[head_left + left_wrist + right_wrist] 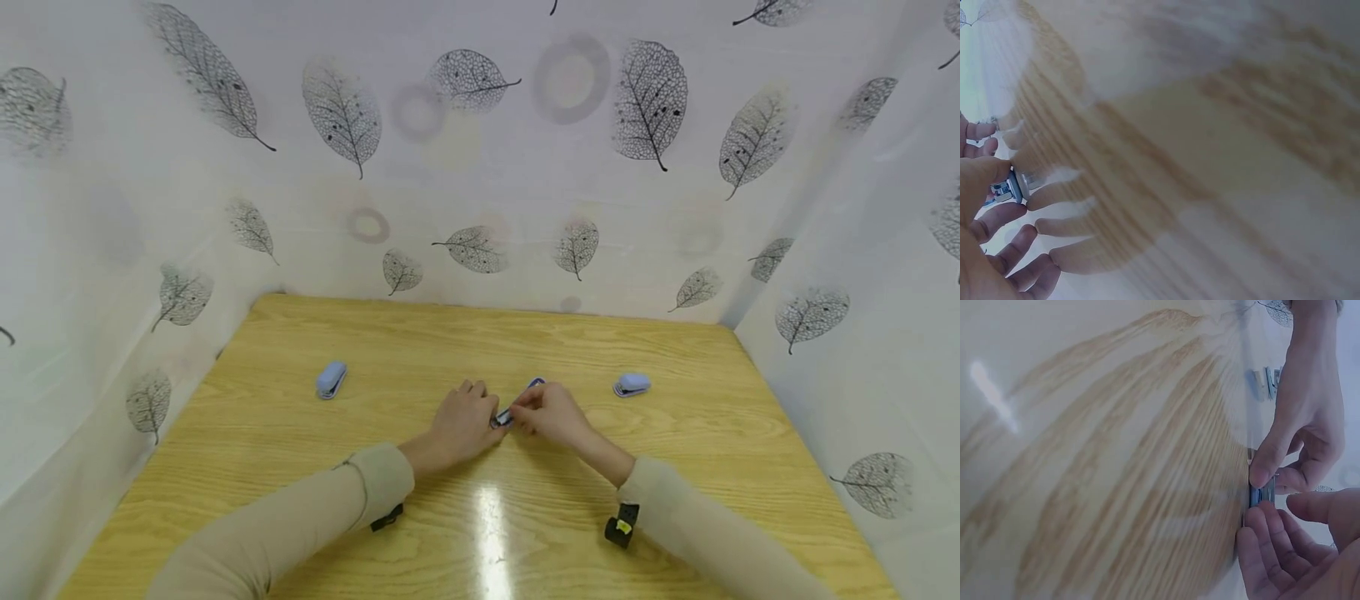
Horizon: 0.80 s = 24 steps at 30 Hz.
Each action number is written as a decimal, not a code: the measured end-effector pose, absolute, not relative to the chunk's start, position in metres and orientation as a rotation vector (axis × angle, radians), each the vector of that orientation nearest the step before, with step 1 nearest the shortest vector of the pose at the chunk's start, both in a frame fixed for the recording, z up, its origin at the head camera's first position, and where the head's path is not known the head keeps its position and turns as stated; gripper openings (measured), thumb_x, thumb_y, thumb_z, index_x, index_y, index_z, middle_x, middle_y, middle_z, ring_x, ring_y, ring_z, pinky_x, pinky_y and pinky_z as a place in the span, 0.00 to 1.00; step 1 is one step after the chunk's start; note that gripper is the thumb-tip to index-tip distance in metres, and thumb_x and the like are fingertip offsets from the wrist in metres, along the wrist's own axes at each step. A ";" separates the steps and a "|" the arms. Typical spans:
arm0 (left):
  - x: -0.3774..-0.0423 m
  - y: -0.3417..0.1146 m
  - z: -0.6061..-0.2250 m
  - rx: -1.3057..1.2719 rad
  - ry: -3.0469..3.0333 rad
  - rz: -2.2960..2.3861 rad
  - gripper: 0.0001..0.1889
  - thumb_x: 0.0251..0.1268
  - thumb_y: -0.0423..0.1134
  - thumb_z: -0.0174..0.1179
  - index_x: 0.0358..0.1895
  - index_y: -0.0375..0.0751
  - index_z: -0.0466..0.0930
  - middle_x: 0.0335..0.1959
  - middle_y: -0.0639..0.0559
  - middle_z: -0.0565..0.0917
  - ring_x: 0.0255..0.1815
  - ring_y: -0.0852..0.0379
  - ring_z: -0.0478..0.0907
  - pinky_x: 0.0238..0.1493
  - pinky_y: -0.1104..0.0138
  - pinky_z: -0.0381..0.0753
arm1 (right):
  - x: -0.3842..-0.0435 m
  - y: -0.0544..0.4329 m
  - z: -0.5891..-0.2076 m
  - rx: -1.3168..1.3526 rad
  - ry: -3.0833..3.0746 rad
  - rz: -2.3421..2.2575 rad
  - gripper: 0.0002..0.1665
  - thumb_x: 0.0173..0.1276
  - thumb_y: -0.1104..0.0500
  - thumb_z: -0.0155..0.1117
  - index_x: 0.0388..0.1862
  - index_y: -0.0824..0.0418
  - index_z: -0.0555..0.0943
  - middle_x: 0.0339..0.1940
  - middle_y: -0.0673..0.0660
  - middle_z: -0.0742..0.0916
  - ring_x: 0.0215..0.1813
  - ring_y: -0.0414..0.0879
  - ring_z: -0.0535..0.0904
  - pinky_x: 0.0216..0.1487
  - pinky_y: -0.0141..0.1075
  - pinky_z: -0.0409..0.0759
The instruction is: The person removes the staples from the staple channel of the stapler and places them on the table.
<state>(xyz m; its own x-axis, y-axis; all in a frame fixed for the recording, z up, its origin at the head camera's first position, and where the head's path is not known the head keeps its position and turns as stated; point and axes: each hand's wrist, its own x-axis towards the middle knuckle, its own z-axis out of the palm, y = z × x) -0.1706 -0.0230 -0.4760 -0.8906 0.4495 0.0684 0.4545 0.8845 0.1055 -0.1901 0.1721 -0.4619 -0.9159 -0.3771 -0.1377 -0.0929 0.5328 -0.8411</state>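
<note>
A small blue stapler [536,382] lies swung open on the table between both hands, its metal staple channel [504,417] exposed. My left hand [463,421] grips its near end between thumb and index finger; the left wrist view shows the stapler's end [1016,187] between those digits. My right hand [553,414] has its curled fingertips on the channel, with the thumb close by. In the right wrist view the stapler body [1262,495] is mostly covered by fingers. Whether a strip of staples sits in the right fingertips is too small to tell.
One more blue mini stapler [331,379] stands on the left of the wooden table [390,342], and another stapler [632,384] on the right. A white leaf-patterned curtain [510,192] closes off the back and sides. Dark straps with devices are at both wrists.
</note>
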 end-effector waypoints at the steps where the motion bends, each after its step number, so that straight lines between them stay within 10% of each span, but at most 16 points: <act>1: -0.170 -0.023 -0.476 -0.723 -3.006 -0.187 0.20 0.72 0.61 0.65 0.37 0.47 0.83 0.40 0.50 0.82 0.39 0.53 0.75 0.39 0.62 0.81 | -0.190 0.171 -0.462 -0.387 2.477 -1.315 0.10 0.75 0.64 0.67 0.43 0.71 0.88 0.33 0.65 0.92 0.26 0.44 0.86 0.28 0.33 0.83; 24: -0.170 -0.022 -0.475 -0.712 -3.043 -0.142 0.20 0.70 0.62 0.66 0.36 0.49 0.81 0.41 0.52 0.81 0.42 0.54 0.74 0.43 0.64 0.77 | -0.183 0.165 -0.465 -0.260 2.449 -1.369 0.08 0.74 0.63 0.70 0.41 0.69 0.88 0.33 0.63 0.93 0.26 0.42 0.87 0.30 0.34 0.87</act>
